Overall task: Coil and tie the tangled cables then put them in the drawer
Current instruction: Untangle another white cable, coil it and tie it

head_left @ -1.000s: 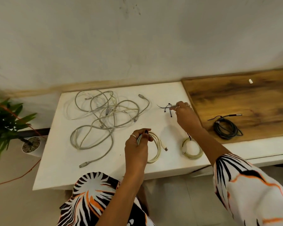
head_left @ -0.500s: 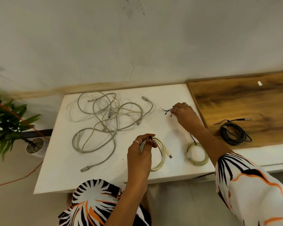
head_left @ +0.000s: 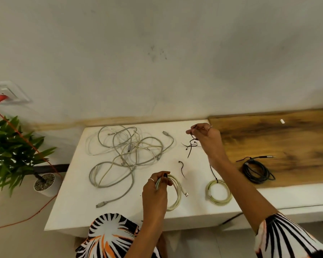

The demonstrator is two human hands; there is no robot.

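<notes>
Drawer not identifiable in this view; sleeves cut off by the bottom edge. Left hand (head_left: 155, 190) grips a coiled cream cable (head_left: 175, 193) near the tabletop's (head_left: 73, 202) front edge, fingers curled round the loops, connector end hanging to the right. Right hand (head_left: 207, 135) is raised above the tabletop, pinching a thin black tie (head_left: 192, 134); more black ties (head_left: 191, 146) lie under it, hard to count. One loose tie (head_left: 181, 168) lies apart, between the hands. Tangled grey cables (head_left: 127, 153) heap at tabletop's left-centre. Tied cream coil (head_left: 219, 192) partly hidden by the right forearm. Black coiled cable (head_left: 257, 170) on wooden board (head_left: 287, 138). Potted plant (head_left: 11, 151) on the left, cropped.
</notes>
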